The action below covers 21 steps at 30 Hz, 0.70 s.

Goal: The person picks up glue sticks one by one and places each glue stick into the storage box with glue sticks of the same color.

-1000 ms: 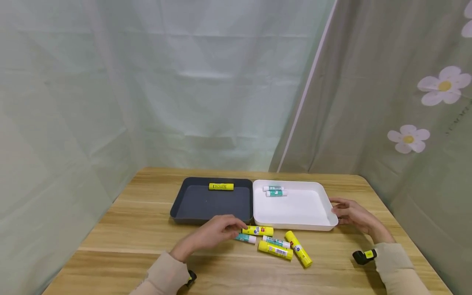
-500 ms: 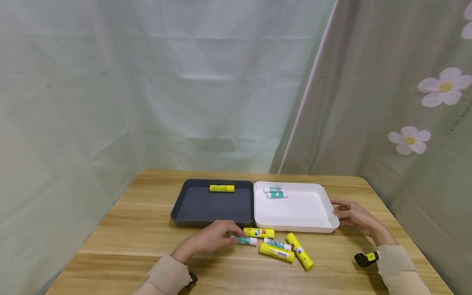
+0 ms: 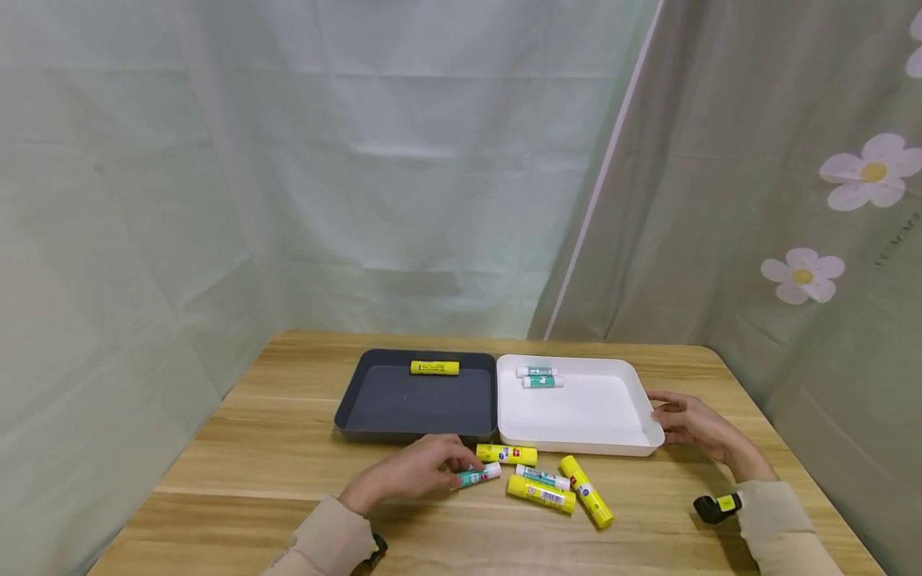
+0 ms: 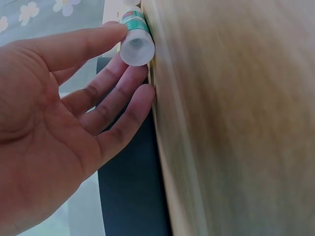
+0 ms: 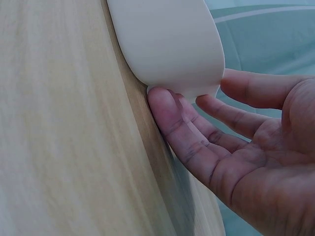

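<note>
Wood-grained table (image 3: 238, 448) stands before pale curtains (image 3: 403, 176). One yellow stick (image 3: 434, 368) lies in the dark tray (image 3: 410, 404), two green tubes (image 3: 543, 382) in the white tray (image 3: 583, 412). Relaxed, parted fingers of the right hand (image 3: 699, 428) touch the white tray's right end. The left hand (image 3: 414, 470) pinches a green-white stick (image 3: 481, 475) before the dark tray; whether it touches the wood is hard to tell.

Bright yellow tubes (image 3: 587, 492), some marked in red, blue and white, contrast with white tubes (image 3: 479, 475) banded in teal green, a charcoal tray (image 3: 418, 408) and a plain white tray (image 3: 591, 412). The bench (image 3: 245, 472) is tan with streaked wood grain; the pale grey-green curtain (image 3: 727, 192) carries white flowers (image 3: 802, 276) with yellow centres; sleeves (image 3: 774, 508) are beige.
</note>
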Tool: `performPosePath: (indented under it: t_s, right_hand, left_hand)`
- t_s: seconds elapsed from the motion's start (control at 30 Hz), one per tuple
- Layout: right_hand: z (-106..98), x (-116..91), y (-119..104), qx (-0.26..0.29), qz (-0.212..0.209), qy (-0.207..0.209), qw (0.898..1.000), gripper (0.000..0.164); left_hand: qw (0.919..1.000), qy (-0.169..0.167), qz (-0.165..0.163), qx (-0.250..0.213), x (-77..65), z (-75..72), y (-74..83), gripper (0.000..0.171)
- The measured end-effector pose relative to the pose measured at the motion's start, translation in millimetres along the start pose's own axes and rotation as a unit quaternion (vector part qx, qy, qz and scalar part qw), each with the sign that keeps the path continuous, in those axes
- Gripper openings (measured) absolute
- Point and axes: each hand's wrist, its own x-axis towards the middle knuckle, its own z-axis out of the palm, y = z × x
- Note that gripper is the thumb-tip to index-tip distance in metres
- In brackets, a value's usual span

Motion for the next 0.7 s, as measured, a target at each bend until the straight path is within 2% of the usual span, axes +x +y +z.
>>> performPosePath:
  t_s: [0.27, 0.4, 0.7]
  right_hand:
    - [0.4, -0.3, 0.8, 0.001, 0.000, 0.001, 1.000, 0.071]
    - [-0.1, -0.5, 1.0, 0.001, -0.005, -0.004, 1.000, 0.072]
    - [-0.3, -0.9, 0.3, -0.003, -0.004, 0.001, 1.000, 0.071]
  left_hand:
    - [0.9997, -0.011, 0.008, -0.020, -0.2, 2.3, -5.0, 0.033]
    - [0.9995, -0.016, 0.007, -0.027, -0.1, 2.0, -2.8, 0.034]
    - [0.9992, -0.019, -0.013, -0.032, -0.7, 2.2, -1.2, 0.039]
